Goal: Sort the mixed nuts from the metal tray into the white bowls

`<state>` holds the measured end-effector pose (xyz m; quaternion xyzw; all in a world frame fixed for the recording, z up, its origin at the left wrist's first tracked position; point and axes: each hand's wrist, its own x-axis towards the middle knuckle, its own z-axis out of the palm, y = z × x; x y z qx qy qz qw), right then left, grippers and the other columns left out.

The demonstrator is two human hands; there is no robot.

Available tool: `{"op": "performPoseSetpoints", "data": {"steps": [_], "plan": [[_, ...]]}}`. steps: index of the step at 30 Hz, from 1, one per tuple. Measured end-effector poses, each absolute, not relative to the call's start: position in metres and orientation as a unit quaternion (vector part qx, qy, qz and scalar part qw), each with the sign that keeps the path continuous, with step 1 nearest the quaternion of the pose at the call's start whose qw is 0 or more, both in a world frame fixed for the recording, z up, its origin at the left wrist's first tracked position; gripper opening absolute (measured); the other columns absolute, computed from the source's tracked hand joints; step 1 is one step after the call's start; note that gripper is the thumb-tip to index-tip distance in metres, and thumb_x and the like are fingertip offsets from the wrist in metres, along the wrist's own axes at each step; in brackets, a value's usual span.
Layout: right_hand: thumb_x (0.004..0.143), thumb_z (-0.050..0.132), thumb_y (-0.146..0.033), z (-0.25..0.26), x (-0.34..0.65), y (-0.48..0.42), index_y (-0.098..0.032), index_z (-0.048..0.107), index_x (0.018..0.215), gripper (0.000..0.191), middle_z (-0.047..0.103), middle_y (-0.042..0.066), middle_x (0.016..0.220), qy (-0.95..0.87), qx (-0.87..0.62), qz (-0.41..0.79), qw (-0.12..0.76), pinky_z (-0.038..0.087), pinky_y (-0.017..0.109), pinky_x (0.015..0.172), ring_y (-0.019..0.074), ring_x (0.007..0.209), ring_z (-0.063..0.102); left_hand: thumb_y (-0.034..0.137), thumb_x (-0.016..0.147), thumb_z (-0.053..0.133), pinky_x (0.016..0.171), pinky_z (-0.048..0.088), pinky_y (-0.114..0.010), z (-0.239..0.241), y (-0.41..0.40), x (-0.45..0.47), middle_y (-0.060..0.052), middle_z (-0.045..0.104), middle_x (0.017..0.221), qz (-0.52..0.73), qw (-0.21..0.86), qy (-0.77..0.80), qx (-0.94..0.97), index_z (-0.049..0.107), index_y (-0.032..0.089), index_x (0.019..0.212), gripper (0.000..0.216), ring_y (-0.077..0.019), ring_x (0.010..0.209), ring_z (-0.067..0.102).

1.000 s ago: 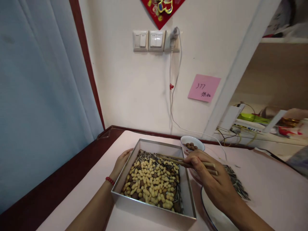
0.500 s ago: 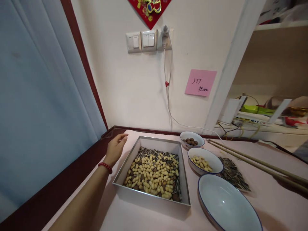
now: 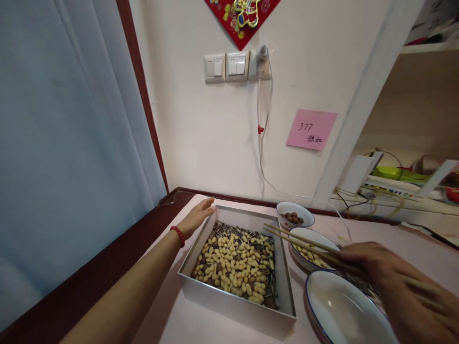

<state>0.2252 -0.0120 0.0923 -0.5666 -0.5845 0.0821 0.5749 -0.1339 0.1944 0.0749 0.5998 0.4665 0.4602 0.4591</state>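
Observation:
My left hand (image 3: pixel 198 216), with a red bead bracelet, is at the far left corner of the square metal tray (image 3: pixel 233 304). Its fingers are stretched out at the rim; whether they touch it I cannot tell. Inside the tray, peanuts in shells (image 3: pixel 234 263) lie over striped sunflower seeds (image 3: pixel 229 230) and some brown round nuts. My right hand (image 3: pixel 387 272), blurred, is closed around a pair of long wooden chopsticks (image 3: pixel 304 242). Their tips hang over the tray's right side. Below the chopsticks stands a bowl of peanuts (image 3: pixel 311 255), partly covered by them.
Behind the peanut bowl is a bowl (image 3: pixel 283 209) with brown round nuts. A larger bowl (image 3: pixel 344 306), with nothing seen in it, stands at the front right. Sunflower seeds (image 3: pixel 358 284) lie partly behind my right hand. A white cable (image 3: pixel 304 195) runs along the wall.
My right hand has come into view from the right, and the chopsticks have moved left over the tray. My left hand has moved right to the tray's corner. The camera has turned slightly left.

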Motion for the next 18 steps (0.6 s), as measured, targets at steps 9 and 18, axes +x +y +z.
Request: {"op": "performPoseSetpoints", "data": {"steps": [9, 18], "plan": [[0.099, 0.043, -0.056, 0.113, 0.122, 0.073, -0.021, 0.06, 0.08, 0.043, 0.063, 0.002, 0.082, -0.69, -0.469, 0.26, 0.486, 0.048, 0.032, 0.074, 0.0186, 0.081, 0.062, 0.048, 0.08, 0.07, 0.102, 0.044, -0.042, 0.061, 0.198, -0.139, -0.019, 0.059, 0.142, 0.421, 0.54, 0.461, 0.565, 0.064, 0.015, 0.126, 0.058, -0.0328, 0.127, 0.057], [0.096, 0.044, -0.057, 0.095, 0.088, 0.125, -0.021, 0.059, 0.076, 0.044, 0.061, 0.003, 0.076, -0.704, -0.471, 0.266, 0.46, 0.047, 0.032, 0.069, 0.019, 0.075, 0.057, 0.051, 0.08, 0.07, 0.098, 0.047, -0.04, 0.041, 0.156, -0.186, -0.016, 0.07, 0.123, 0.42, 0.499, 0.516, 0.555, 0.074, 0.017, 0.105, 0.043, -0.0318, 0.118, 0.063]]}}
